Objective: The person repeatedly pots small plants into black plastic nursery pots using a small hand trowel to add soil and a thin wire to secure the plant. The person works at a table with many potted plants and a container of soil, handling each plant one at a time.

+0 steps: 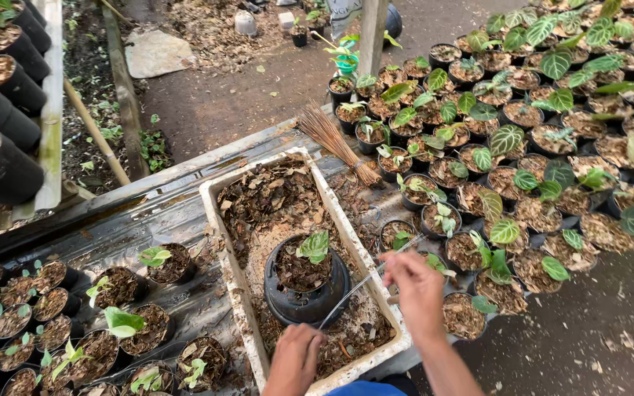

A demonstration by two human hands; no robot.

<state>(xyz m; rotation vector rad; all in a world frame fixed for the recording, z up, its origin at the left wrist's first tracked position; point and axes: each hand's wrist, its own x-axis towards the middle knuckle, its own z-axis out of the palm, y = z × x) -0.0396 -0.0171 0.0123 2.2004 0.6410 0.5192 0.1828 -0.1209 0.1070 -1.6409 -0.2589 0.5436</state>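
Nursery surface, lower centre: left hand steadies black pot in tray; right hand pinches wire taut.

Potted seedlings right, broom, seedling pots left.

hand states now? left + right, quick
Left hand: curled closed, gripping the near end of a thin grey wire-like strip.
Right hand: closed, pinching the strip's far end beside the black plastic pot.
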